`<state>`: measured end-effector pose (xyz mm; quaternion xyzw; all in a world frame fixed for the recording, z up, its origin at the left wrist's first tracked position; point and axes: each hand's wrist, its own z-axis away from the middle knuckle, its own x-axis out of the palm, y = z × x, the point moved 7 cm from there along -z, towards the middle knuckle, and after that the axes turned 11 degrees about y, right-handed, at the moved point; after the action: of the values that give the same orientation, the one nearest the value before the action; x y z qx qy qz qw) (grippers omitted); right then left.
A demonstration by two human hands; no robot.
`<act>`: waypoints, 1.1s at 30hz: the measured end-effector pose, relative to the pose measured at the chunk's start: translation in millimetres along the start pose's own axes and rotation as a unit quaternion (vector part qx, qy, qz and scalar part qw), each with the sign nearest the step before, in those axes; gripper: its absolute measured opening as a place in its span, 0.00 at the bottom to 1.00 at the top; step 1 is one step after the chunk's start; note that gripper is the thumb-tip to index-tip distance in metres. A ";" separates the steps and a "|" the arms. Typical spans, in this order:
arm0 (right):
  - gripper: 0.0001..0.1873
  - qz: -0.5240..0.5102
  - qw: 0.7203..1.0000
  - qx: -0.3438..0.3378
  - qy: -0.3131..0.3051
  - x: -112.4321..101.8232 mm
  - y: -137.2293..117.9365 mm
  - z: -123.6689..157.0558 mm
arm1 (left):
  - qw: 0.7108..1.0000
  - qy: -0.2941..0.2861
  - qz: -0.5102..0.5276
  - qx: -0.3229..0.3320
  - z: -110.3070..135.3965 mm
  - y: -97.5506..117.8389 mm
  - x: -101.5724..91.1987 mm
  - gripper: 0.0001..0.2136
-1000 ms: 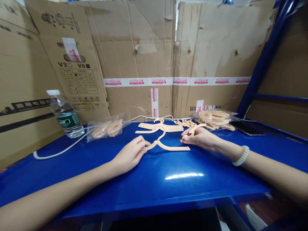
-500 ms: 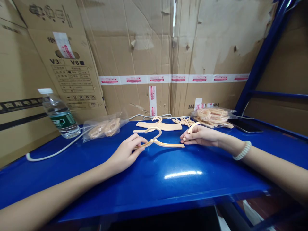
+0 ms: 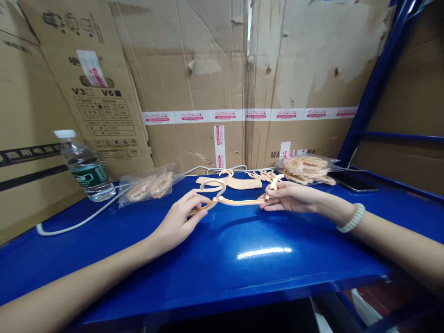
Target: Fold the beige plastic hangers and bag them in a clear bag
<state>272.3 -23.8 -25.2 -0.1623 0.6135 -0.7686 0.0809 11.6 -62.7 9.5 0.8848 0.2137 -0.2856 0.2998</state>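
Note:
A peach-coloured clothes hanger (image 3: pixel 240 202) with a curved hook is held just above the blue table. My left hand (image 3: pixel 180 218) pinches its left arm between thumb and fingers. Between the fingertips of my right hand (image 3: pixel 294 197) is a small curved plastic piece (image 3: pixel 276 181) of the same colour. The right end of the hanger meets or lies very close to those fingertips; I cannot tell whether the piece touches it. Behind the hanger rest more flat hanger parts (image 3: pixel 244 184), and several small loose pieces (image 3: pixel 264 175) lie to their right.
A water bottle (image 3: pixel 88 173) and a bag of peach parts (image 3: pixel 149 187) stand at the left. Another bag of parts (image 3: pixel 307 169) and a phone (image 3: pixel 355 181) lie at the back right. A white cable (image 3: pixel 81 222) crosses the table (image 3: pixel 208 282); cardboard (image 3: pixel 194 92) closes the back.
The hanger has tilted and shifted slightly left and up, its right end now at my right fingertips. My right hand has turned a little, the small piece still in it.

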 end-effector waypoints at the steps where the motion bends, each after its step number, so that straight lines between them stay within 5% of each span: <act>1: 0.10 -0.003 1.000 0.001 0.000 0.6 0.3 0.2 | 1.000 0.001 0.000 0.001 0.0 -0.2 0.1 0.08; 12: 0.11 0.007 1.000 0.002 0.003 4.7 1.3 2.7 | 1.000 0.003 -0.002 0.017 1.6 1.5 -1.3 0.07; 20: 0.18 0.080 0.987 -0.114 0.075 3.1 -1.9 -4.0 | 1.000 -0.012 -0.010 0.023 2.3 1.4 1.6 0.08; 33: 0.21 0.107 0.968 -0.183 0.135 4.3 -3.1 -4.2 | 0.999 -0.014 -0.011 0.030 1.0 2.0 1.7 0.08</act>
<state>267.1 -20.6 -22.4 -0.0026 0.7627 -0.6450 0.0486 13.5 -64.4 8.6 0.8869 0.2111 -0.3073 0.2729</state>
